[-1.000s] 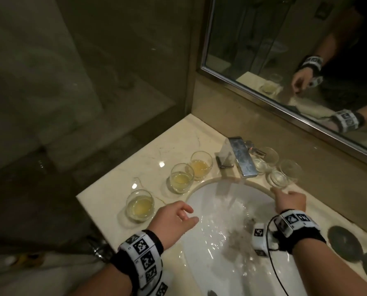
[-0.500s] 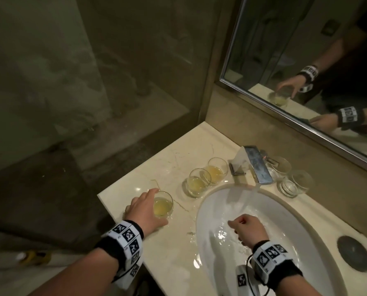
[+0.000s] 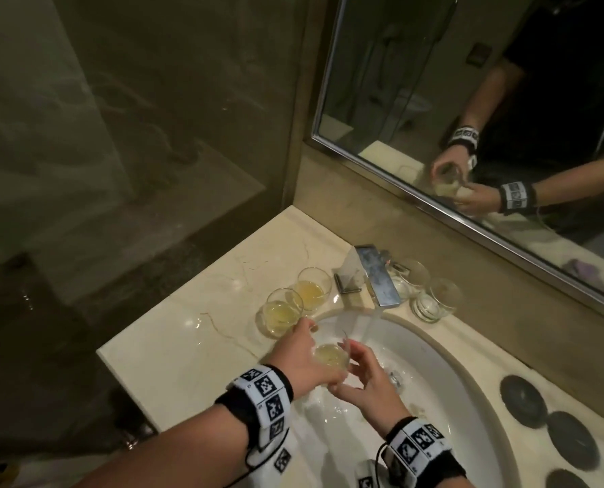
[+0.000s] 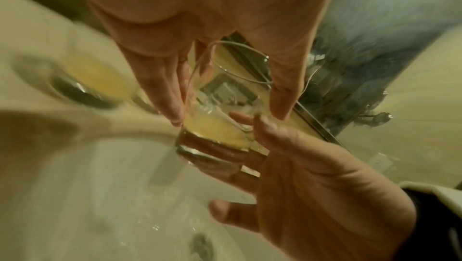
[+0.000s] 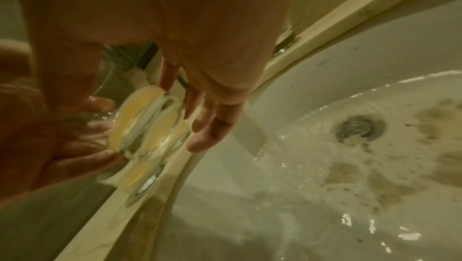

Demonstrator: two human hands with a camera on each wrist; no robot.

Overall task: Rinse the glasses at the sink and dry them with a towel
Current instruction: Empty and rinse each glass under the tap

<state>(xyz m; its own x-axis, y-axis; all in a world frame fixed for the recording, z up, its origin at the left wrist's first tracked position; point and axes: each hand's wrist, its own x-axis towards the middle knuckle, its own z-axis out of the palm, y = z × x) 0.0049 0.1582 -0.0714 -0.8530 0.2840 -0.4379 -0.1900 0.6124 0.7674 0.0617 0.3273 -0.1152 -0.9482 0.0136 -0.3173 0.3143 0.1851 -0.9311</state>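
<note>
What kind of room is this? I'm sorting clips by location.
Most likely a bathroom, perhaps a hotel's: an oval sink set in a marble counter, a wall mirror above, and what looks like a glass shower screen.

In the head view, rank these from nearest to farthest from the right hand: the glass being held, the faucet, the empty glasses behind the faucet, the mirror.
From the right hand:
1. Held glass, touching the fingers, over the sink's left edge, also gripped by the left hand.
2. Faucet, up behind the basin.
3. Empty glasses, on the counter right of the faucet.
4. Mirror, on the wall above.
</note>
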